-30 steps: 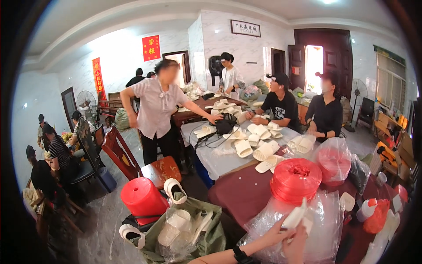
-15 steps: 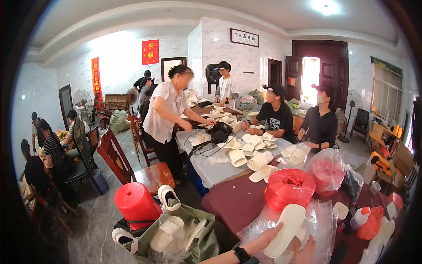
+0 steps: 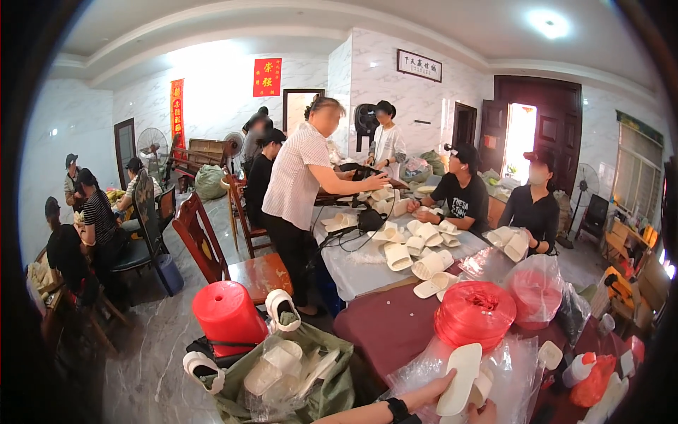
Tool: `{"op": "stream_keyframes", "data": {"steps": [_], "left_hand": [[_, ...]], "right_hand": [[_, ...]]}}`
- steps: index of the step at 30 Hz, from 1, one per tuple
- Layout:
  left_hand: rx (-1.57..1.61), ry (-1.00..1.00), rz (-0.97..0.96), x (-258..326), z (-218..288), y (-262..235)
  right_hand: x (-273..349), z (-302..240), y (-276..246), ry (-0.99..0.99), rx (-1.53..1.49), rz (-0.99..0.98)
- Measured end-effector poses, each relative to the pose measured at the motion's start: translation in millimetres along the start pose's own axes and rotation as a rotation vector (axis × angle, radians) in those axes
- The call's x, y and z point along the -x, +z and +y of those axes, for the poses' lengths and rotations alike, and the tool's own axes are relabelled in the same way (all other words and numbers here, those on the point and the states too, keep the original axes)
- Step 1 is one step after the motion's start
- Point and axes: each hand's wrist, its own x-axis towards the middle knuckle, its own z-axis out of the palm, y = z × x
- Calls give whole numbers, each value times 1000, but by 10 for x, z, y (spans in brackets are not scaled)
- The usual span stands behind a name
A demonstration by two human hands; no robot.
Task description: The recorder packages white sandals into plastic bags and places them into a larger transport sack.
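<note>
Far left: a group of people, sitting close together; a blue bin is standing on the floor behind them. Next, a red bucket, resting upside down. Beside it, an olive bag, gaping and holding pale slippers in clear plastic. Behind these, a wooden chair, standing unoccupied, and a person in a striped shirt, reaching over a grey-covered table where a heap of cream slippers is lying.

Lower centre: the left hand, gripping a cream slipper by its edge and keeping it upright above clear plastic sheets on a dark red table. Just behind, a second slipper is overlapping with it. The right hand is touching that one's lower end; whether it is gripping cannot be told, the frame cutting it off.

Beyond them, a red twine roll. Farther right, a bagged red roll and a white bottle, leaning.
</note>
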Motion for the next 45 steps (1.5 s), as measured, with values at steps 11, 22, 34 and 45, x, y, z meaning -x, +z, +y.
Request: {"op": "stream_keyframes", "data": {"steps": [11, 22, 34, 45], "left_hand": [[-23, 98, -187, -32, -48, -133], [-117, 69, -84, 173, -87, -253], [-40, 62, 147, -177, 53, -534], [-256, 70, 110, 53, -89, 11]], "right_hand": [[16, 39, 73, 30, 79, 107], [131, 38, 162, 55, 86, 82], [-201, 151, 466, 89, 97, 120], [-241, 544, 383, 114, 230, 102]]}}
